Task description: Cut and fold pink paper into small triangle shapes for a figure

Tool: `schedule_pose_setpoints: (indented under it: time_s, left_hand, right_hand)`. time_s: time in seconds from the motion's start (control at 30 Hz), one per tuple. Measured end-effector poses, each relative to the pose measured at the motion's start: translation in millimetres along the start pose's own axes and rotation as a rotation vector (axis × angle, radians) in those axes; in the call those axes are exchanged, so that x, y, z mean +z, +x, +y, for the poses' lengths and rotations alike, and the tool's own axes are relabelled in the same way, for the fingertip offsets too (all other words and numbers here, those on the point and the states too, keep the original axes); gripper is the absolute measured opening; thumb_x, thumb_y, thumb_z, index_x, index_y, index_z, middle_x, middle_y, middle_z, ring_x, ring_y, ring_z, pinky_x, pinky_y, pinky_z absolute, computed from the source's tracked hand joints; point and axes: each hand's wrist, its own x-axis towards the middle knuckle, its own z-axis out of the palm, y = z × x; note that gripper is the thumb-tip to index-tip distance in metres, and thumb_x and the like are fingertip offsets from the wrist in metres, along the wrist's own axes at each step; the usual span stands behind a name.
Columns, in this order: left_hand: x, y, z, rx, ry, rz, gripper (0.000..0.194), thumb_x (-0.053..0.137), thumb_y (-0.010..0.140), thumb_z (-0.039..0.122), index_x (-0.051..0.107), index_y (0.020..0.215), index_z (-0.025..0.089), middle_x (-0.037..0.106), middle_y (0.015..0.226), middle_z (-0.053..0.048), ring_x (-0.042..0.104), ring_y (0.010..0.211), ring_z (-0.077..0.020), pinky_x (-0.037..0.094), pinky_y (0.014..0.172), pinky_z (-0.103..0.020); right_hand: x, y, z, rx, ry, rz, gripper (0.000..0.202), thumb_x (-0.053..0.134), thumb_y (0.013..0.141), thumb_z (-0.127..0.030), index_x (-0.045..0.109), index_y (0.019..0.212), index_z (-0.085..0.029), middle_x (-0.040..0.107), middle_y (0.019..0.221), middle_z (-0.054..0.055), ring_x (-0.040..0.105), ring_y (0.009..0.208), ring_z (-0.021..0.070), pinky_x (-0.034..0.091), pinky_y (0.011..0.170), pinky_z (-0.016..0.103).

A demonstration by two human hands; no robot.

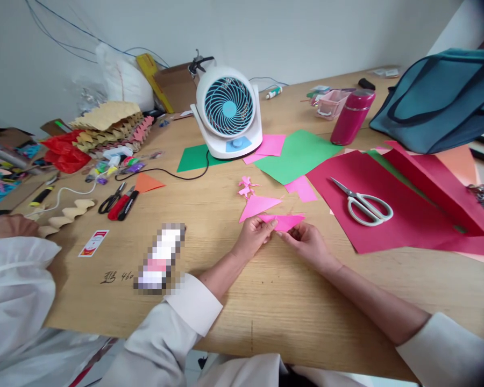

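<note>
A folded pink paper (287, 221) is held between both hands just above the wooden table. My left hand (255, 236) pinches its left part with thumb and fingers. At its right part, my right hand (310, 244) grips the lower edge, fingers partly behind the paper. Just beyond the hands lies a pink paper triangle (260, 206), with small pink cut-out pieces (247, 187) behind it. White-handled scissors (367, 207) rest on the large red paper (339, 177) to the right.
A white fan (229, 105) stands beyond the hands, near green paper (296, 156). A magenta bottle (352, 118) and teal bag (435, 102) are at back right. A phone (160, 258), cutters (123, 206) and another person's sleeve (16, 279) are on the left.
</note>
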Motion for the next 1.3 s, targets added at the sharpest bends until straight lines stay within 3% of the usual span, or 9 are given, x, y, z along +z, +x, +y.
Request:
schedule_pose_setpoints:
  time_s: [0.57, 0.77, 1.1, 1.3]
  left_hand:
    - [0.1, 2.2, 0.8, 0.016, -0.005, -0.037, 0.034, 0.074, 0.076, 0.046, 0.059, 0.073, 0.015, 0.047, 0.057, 0.006, 0.038, 0.046, -0.004, 0.028, 0.041, -0.018]
    - [2.7, 4.1, 2.8, 0.017, -0.024, -0.045, 0.035, 0.074, 0.076, 0.045, 0.057, 0.07, 0.016, 0.047, 0.059, 0.006, 0.038, 0.046, -0.0035, 0.027, 0.041, -0.018]
    - [2.7, 6.7, 2.8, 0.001, -0.03, -0.041, 0.035, 0.074, 0.076, 0.045, 0.054, 0.072, 0.016, 0.046, 0.059, 0.007, 0.036, 0.043, -0.0028, 0.026, 0.039, -0.017]
    - [2.4, 6.4, 4.9, -0.009, -0.026, -0.021, 0.036, 0.074, 0.076, 0.044, 0.05, 0.073, 0.018, 0.04, 0.052, 0.01, 0.033, 0.04, -0.0026, 0.024, 0.039, -0.017]
  right_hand:
    - [-0.4, 0.9, -4.4, -0.01, -0.014, 0.002, 0.033, 0.069, 0.077, -0.048, 0.059, 0.066, -0.019, 0.049, 0.054, -0.004, 0.038, 0.05, 0.0106, 0.031, 0.046, 0.025]
    - [-0.2, 2.3, 0.1, -0.011, 0.023, -0.005, 0.031, 0.068, 0.078, -0.049, 0.062, 0.075, -0.018, 0.054, 0.06, -0.003, 0.043, 0.052, 0.0117, 0.034, 0.049, 0.026]
    - [-0.1, 2.4, 0.1, -0.013, 0.037, 0.004, 0.033, 0.067, 0.078, -0.05, 0.061, 0.073, -0.018, 0.053, 0.058, -0.003, 0.041, 0.051, 0.0112, 0.034, 0.049, 0.026]
    - [-0.3, 0.8, 0.5, -0.009, 0.003, -0.009, 0.03, 0.066, 0.08, -0.045, 0.058, 0.069, -0.018, 0.046, 0.057, -0.004, 0.036, 0.051, 0.0099, 0.029, 0.047, 0.025]
